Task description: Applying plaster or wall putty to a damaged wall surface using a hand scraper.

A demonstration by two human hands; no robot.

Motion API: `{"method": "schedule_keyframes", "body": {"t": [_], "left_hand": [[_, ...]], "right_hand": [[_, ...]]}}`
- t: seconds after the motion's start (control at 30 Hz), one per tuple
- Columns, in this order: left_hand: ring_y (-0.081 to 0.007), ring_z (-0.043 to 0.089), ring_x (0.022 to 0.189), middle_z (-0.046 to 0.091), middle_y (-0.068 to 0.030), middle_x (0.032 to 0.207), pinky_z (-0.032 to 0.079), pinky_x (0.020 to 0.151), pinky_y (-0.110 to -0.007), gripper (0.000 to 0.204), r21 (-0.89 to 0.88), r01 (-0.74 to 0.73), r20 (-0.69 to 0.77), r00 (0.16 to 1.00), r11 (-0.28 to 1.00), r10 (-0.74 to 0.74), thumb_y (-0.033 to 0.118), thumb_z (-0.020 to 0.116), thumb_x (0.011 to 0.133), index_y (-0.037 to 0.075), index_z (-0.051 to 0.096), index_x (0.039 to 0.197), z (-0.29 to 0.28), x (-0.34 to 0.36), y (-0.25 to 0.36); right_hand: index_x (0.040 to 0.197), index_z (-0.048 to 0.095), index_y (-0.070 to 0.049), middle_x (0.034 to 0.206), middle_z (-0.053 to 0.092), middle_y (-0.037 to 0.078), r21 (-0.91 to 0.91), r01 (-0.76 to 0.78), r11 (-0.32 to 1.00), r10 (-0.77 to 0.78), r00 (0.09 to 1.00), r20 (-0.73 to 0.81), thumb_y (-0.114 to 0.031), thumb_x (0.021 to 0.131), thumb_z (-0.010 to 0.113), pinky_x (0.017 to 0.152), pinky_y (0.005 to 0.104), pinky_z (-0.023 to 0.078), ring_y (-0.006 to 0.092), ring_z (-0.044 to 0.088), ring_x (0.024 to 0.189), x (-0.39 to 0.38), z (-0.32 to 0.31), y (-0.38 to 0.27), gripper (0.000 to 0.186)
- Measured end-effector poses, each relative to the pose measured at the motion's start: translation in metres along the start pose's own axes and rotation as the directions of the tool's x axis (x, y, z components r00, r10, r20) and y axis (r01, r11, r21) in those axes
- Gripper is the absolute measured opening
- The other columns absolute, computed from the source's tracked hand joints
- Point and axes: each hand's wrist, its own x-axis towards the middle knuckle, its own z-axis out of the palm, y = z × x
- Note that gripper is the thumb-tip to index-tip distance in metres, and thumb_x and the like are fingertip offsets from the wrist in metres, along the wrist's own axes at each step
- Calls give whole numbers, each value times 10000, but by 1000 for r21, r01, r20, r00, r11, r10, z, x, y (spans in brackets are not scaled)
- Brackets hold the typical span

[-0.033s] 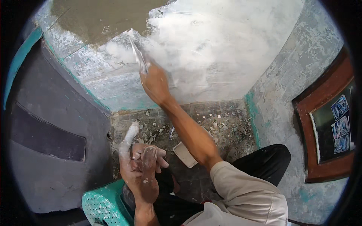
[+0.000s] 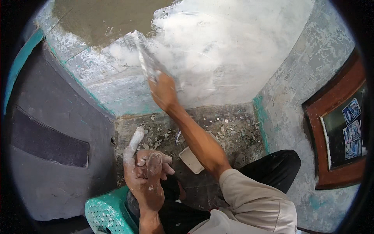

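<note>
My right hand [image 2: 164,90] is closed around a putty knife [image 2: 145,58], smeared by motion. The blade's far tip reaches the wall [image 2: 233,43] at the border between white filler and a bare grey-brown patch [image 2: 105,19]. Lower left, my left hand [image 2: 148,171] is raised above my lap. Its index finger points up and away, thickly coated in white paste. The other fingers curl in behind the thumb, and I see nothing held among them. White specks dot its thumb and wrist.
Paint chips and rubble [image 2: 233,134] litter the floor below the wall. A pale rectangular tray [image 2: 191,160] lies partly under my right forearm. A green plastic stool [image 2: 105,212] stands lower left, beside a dark grey panel [image 2: 54,187]. A brown wooden frame [image 2: 323,171] is at right.
My right hand has shifted slightly right and downward. The putty knife has turned a little, so its blade looks broader. My left hand has barely moved.
</note>
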Motion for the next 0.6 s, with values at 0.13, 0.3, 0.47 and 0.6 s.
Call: {"method": "schedule_keyframes", "body": {"t": [0.13,0.3,0.47,0.6], "left_hand": [[-103,606,578,672,-101,799,421,482,-189,605,57,4,-33,999,998,-2,183,640,999,-60,385,1491,-3,-1,-2],[-105,595,558,665,-97,783,419,463,-197,622,108,-40,-51,998,993,45,219,629,1001,-76,375,1487,10,0,-3],[-112,602,559,665,-105,788,429,474,-199,633,97,-35,-43,998,995,40,210,635,992,-77,369,1490,19,2,-7],[-112,600,564,673,-114,807,436,491,-199,603,109,-5,0,1000,994,5,169,625,995,-59,376,1495,13,0,-5]], "right_hand": [[906,645,48,761,629,177,-231,-536,812,559,828,45,-264,981,638,679,485,492,341,628,727,-59,-104,39,321],[973,623,85,775,626,208,-423,-537,730,345,824,-450,-100,989,593,660,456,491,311,620,694,-68,-250,156,188],[1129,646,92,926,688,268,-355,-559,750,380,802,-460,-101,1004,569,730,493,507,394,657,779,-47,-182,183,243],[1366,560,71,1095,672,279,-295,-550,781,454,825,-336,-135,1014,564,742,457,520,345,643,796,-39,-82,122,408]]}}
